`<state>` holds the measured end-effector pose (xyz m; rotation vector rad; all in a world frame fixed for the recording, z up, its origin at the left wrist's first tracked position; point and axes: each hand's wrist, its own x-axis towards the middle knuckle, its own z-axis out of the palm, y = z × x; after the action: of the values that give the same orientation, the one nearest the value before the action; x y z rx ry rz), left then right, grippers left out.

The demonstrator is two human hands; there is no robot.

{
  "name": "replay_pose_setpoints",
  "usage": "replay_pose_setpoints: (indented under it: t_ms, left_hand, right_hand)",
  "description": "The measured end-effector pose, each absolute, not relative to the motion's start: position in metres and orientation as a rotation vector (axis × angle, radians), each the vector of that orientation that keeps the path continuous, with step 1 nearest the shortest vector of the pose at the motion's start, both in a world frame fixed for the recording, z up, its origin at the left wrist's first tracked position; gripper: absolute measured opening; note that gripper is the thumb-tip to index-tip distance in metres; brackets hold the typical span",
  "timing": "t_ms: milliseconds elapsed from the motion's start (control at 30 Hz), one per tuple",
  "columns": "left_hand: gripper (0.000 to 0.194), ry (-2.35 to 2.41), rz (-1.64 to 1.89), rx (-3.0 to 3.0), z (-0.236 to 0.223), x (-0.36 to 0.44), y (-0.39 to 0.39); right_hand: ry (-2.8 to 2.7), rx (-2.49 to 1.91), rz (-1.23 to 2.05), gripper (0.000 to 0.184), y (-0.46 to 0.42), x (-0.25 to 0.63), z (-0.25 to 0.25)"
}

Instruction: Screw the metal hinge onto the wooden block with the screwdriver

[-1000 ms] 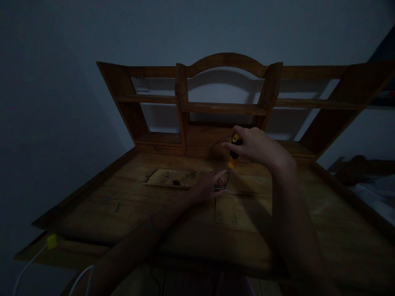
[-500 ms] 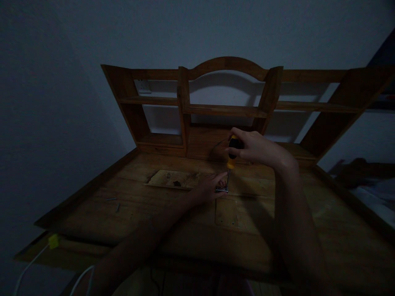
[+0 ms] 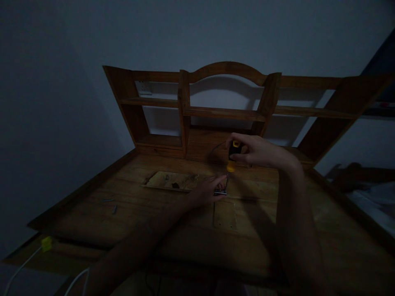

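The right hand (image 3: 257, 151), fingers closed, gripped a slightly tilted, thin-shafted black-and-yellow screwdriver (image 3: 231, 166), its tip at a shiny metal piece (image 3: 220, 193) held in the left hand (image 3: 205, 190)'s fingers.

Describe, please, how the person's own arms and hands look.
The left hand and right hand are ungloved; no sleeve shows on the left forearm or right forearm. A faint line, possibly a band, crosses the left one; too dark to tell.

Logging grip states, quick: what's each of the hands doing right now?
Left hand: closed, fingers holding a small metal piece.
Right hand: closed, holding a yellow-and-black screwdriver, shaft pointing down.
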<state>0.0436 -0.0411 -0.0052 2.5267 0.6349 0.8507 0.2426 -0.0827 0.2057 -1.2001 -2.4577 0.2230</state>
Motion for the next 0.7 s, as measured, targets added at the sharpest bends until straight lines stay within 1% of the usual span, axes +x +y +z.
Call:
replay_pose_setpoints:
  t_ms: [100,167,233,400,500,567,633,700]
  left_hand:
    - [0.077,0.638,0.855,2.523,-0.006,0.044,-0.041]
    - [0.078,0.632,0.854,2.520,-0.005,0.044,-0.041]
    - [0.079,0.637,0.843,2.520,-0.004,0.044,-0.042]
    - [0.076,0.646,0.823,2.539,-0.003,0.044,-0.041]
    - [0.077,0.615,0.857,2.558,-0.006,0.044,-0.039]
    - [0.077,0.601,0.886,2.554,-0.007,0.044,-0.039]
    - [0.076,0.610,0.901,2.545,-0.006,0.044,-0.041]
    - [0.075,0.635,0.895,2.544,-0.005,0.044,-0.043]
  right_hand:
    - [-2.391,-1.306,0.160,0.021,-0.082,0.237,0.202]
    - [-2.318,-1.405,0.048,0.026,-0.081,0.235,0.201]
    - [-2.288,-1.450,0.010,0.031,-0.081,0.237,0.201]
    - [-2.452,-1.207,0.226,0.025,-0.079,0.248,0.206]
    - [-2.477,-1.182,0.215,0.021,-0.078,0.247,0.206]
    - [-2.412,-1.292,0.085,0.024,-0.076,0.243,0.203]
    - [-2.321,-1.422,-0.075,0.033,-0.075,0.238,0.199]
    - [-2.273,-1.489,-0.127,0.040,-0.076,0.235,0.197]
